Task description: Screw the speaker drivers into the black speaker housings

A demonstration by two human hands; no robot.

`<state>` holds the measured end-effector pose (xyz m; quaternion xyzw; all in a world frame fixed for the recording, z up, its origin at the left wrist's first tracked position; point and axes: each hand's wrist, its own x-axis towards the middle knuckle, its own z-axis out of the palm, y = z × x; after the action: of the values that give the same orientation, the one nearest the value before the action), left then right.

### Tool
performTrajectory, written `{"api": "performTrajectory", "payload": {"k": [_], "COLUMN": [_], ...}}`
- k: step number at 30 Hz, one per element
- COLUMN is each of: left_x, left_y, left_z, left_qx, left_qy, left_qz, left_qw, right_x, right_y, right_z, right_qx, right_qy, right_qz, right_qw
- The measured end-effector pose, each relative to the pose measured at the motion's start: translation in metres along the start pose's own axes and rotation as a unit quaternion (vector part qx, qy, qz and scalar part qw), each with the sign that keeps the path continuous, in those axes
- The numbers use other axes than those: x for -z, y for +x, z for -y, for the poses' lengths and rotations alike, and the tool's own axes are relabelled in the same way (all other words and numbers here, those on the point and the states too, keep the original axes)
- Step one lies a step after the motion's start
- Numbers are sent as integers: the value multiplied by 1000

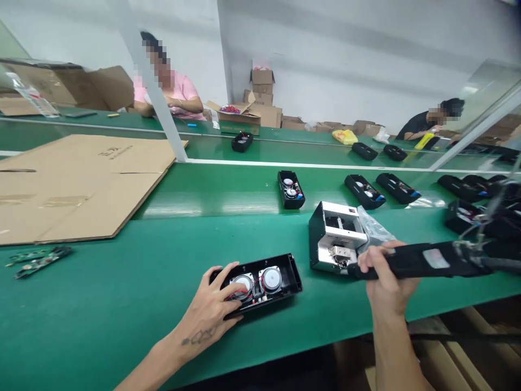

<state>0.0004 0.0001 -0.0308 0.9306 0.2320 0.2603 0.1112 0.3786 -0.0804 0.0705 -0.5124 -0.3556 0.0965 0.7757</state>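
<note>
Fingers of your left hand (215,312) are spread and pressed over the left end of the open black plastic speaker housing with two round silver drivers (260,282), pinning it flat on the green conveyor belt (122,304); the grip is a hold-down, not a pinch; your thumb lies along the near edge and the fingertips cover part of the left driver. Your right hand (385,282) is clenched around the near end of a long black plastic cover panel with a pale label (431,259), held level above the belt and running off toward 3 o'clock, where its far end meets a tangle of wires I cannot make out clearly. From the housing, an open white metal box with a mechanism inside (336,239) stands at 2 o'clock, just beside your right knuckles, with a crumpled clear plastic bag (372,225) behind it; more open black speaker housings (291,190) lie at 12 and 1 o'clock further up the belt; a flattened brown cardboard sheet (77,184) lies at 10 o'clock and small green circuit boards (36,260) at 9 o'clock. You look to be at the steadying stage, one part held down, the other brought near; any move of the panel toward the housing would call for keeping it clear of the white box and square with the housing's rim.
</note>
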Motion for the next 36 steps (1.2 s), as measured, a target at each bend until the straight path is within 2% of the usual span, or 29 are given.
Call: {"api": "performTrajectory", "payload": {"k": [3,7,12,15,18,22,25,31,33,36], "left_x": [-10,-20,-17,-14,-14,-16,-18,-21,-22,-22], "left_y": [7,20,29,31,31,29,28,28,28,29], "left_z": [-3,-12,-18,-19,-21,-22,-21,-18,-18,-17], "left_qx": [-11,-32,-34,-33,-29,-27,-27,-29,-32,-37], "left_qy": [-18,-19,-6,-1,4,-4,-7,-12,-12,-12], "left_qz": [-4,19,31,36,50,45,37,35,26,9], "left_qw": [1000,999,999,999,998,999,999,999,999,999], "right_x": [0,-7,-12,-7,4,15,13,-2,-7,-12], "right_y": [19,27,18,4,-10,-19,-19,3,15,29], "right_z": [2,-9,0,12,21,31,40,47,40,24], "right_qx": [43,40,-10,-59,-88,-84,-87,20,49,51], "right_qy": [-33,-88,-109,-114,-108,-6,55,11,13,3], "right_qz": [-25,0,95,170,194,176,153,-11,-35,-35], "right_qw": [998,995,989,977,971,981,983,1000,998,998]}}
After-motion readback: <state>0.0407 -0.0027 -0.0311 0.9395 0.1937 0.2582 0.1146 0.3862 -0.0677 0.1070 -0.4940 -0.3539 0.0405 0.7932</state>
